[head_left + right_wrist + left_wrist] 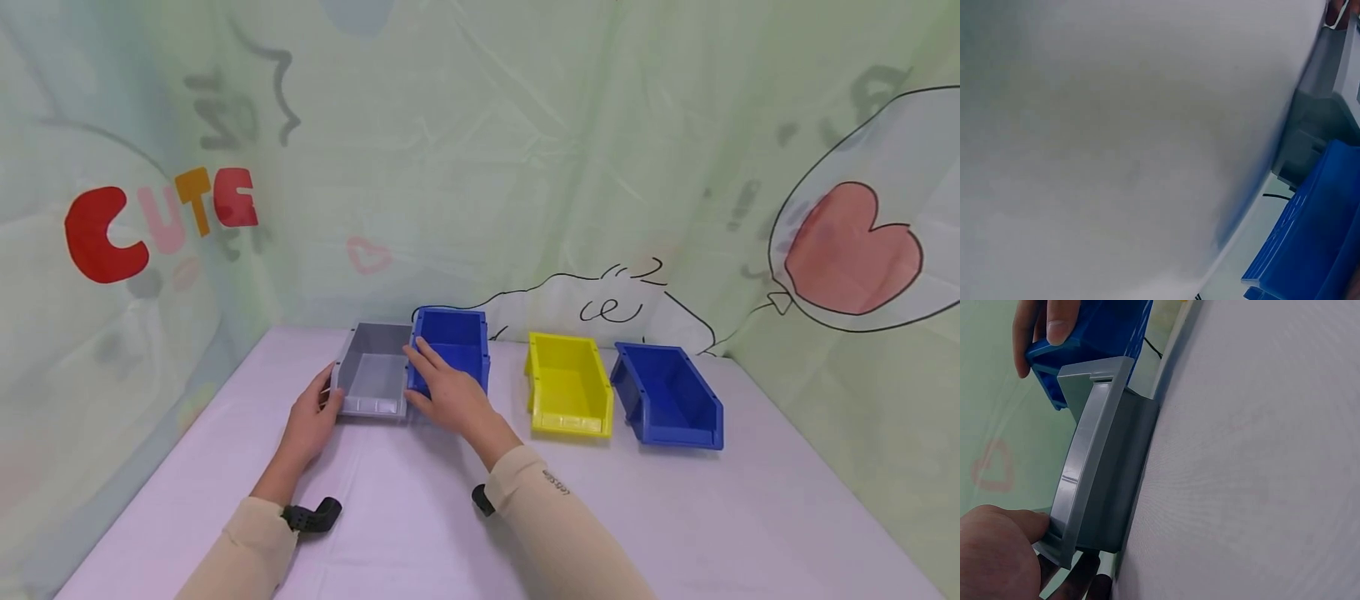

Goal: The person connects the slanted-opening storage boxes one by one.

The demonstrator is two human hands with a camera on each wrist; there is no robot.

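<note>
A grey plastic storage bin (378, 375) stands on the table with its low front lip toward me. My left hand (311, 417) grips its left side; in the left wrist view the thumb lies at the front corner and the other fingers reach underneath. Against the grey bin's right side is a blue storage bin (462, 329). My right hand (457, 404) holds this blue bin by its left wall, fingers on one side and thumb on the other. The right wrist view shows the blue bin (1313, 231) tilted beside the grey one; the hand is mostly out of that view.
To the right stand a yellow storage bin (566, 383) and a second blue bin (671, 392), side by side. A white cloth covers the table (405, 533). Printed curtains (465, 167) hang around its back and sides.
</note>
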